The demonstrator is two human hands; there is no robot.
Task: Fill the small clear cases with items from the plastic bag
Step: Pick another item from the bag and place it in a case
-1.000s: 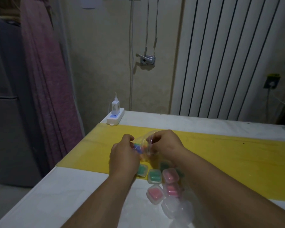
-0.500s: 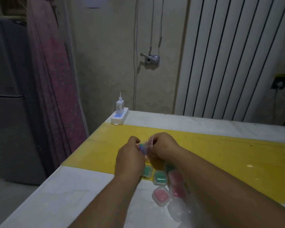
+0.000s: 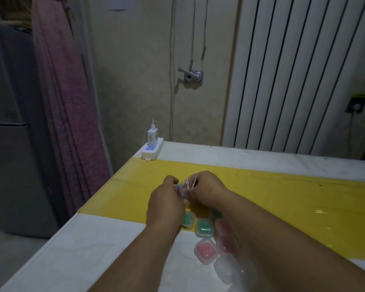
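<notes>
Both my hands meet over the yellow mat and hold a small clear plastic bag [image 3: 189, 185] between them. My left hand [image 3: 166, 204] pinches its left side, where something blue shows at the fingertips. My right hand [image 3: 207, 189] grips the bag's right side. Below the hands lie several small clear cases: a green one [image 3: 204, 227], a pink one [image 3: 205, 250], another pink one [image 3: 227, 245] partly under my right forearm, and a colourless one [image 3: 228, 268]. The bag's contents are mostly hidden by my fingers.
The yellow mat [image 3: 282, 199] crosses a white table [image 3: 82, 249] whose left edge drops off near a pink curtain [image 3: 67, 102]. A white power strip [image 3: 152, 149] with a charger sits at the table's far left corner. A white radiator [image 3: 299, 74] lines the wall behind.
My hands have stayed together on the bag, which now looks more bunched between them. The camera view has shifted a little to the left.
</notes>
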